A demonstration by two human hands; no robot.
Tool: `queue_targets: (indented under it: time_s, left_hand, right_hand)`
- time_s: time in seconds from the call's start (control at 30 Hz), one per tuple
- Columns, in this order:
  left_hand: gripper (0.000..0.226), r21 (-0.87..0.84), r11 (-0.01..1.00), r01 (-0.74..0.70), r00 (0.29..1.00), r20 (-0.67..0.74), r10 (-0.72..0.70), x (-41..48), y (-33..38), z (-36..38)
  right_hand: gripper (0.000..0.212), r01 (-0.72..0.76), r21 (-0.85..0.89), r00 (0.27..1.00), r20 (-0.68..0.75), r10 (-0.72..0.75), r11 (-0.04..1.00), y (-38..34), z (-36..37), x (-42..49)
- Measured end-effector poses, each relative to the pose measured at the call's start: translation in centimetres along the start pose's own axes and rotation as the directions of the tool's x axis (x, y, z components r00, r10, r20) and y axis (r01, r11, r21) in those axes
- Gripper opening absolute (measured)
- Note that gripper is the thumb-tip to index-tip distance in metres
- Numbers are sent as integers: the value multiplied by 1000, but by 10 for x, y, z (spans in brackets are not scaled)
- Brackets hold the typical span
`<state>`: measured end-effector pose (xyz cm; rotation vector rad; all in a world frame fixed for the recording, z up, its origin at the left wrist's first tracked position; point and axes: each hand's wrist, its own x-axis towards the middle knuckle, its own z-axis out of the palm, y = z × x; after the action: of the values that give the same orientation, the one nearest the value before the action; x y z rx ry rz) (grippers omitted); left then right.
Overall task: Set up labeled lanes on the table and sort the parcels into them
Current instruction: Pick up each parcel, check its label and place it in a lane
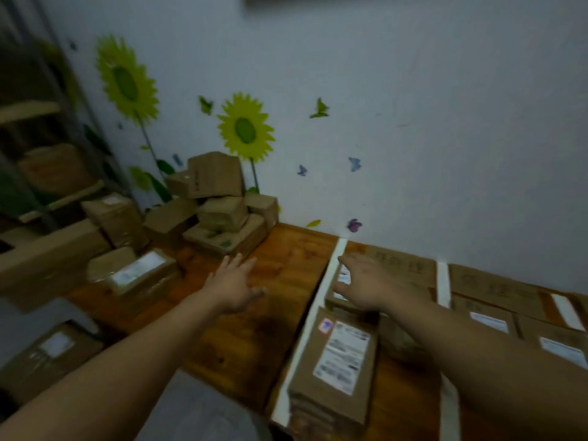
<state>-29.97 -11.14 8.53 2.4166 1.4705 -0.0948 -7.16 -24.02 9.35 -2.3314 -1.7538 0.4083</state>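
Already taped lanes (319,305) hold parcels (342,358); a pile (222,205) waits at the counter's (283,268) far-left corner; left grip (232,286), right grip (374,286) spread, empty.

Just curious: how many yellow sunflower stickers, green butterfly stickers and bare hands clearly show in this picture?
Yellow sunflower stickers: 2
Green butterfly stickers: 2
Bare hands: 2, left hand and right hand
Total: 6

Both hands (234,289) (370,286) open, empty, above table (286,259); parcels (337,361) in taped lanes.
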Motion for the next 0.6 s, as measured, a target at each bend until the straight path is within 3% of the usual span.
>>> queue_targets:
  time_s: [0.3,0.6]
  left_hand:
    - [78,-62,981,186,981,-49,-189,-17,-204,-53]
    - [77,-154,907,391,915,-36,-401,19,-334,-74]
  right_hand:
    - [75,131,-55,987,99,-125,990,-161,40,88]
    - [72,237,10,945,228,-233,972,-273,90,204]
